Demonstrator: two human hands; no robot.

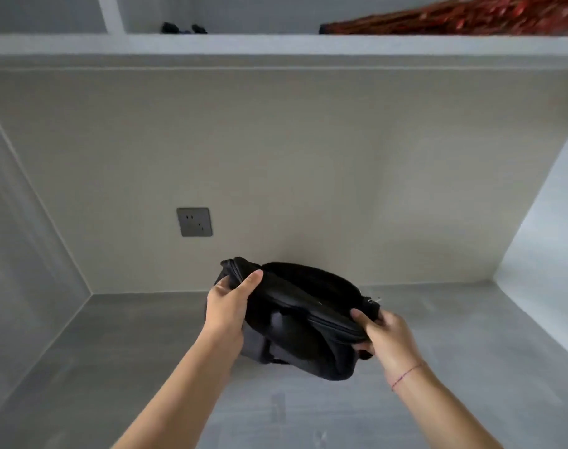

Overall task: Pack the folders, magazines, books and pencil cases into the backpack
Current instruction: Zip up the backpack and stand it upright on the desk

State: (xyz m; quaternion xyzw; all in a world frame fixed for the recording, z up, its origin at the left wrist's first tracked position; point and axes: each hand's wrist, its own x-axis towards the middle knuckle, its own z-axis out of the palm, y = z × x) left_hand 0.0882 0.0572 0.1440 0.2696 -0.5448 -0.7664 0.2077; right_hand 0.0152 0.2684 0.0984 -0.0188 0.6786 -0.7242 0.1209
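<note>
A black backpack (303,322) rests on the grey desk (120,367) near the back wall, its zipped top edge facing me. My left hand (231,303) grips the top left corner of the backpack, thumb over the zipper seam. My right hand (384,335) grips the right end of the same edge, close to a small metal zipper pull (375,300). I cannot tell whether the zipper is undone. No folders, magazines, books or pencil cases are in view.
A grey wall socket (194,222) sits on the beige back wall. A white shelf (276,43) runs overhead with small dark objects (183,28) and red dried stems (464,17). Side walls close in the desk on the left and right.
</note>
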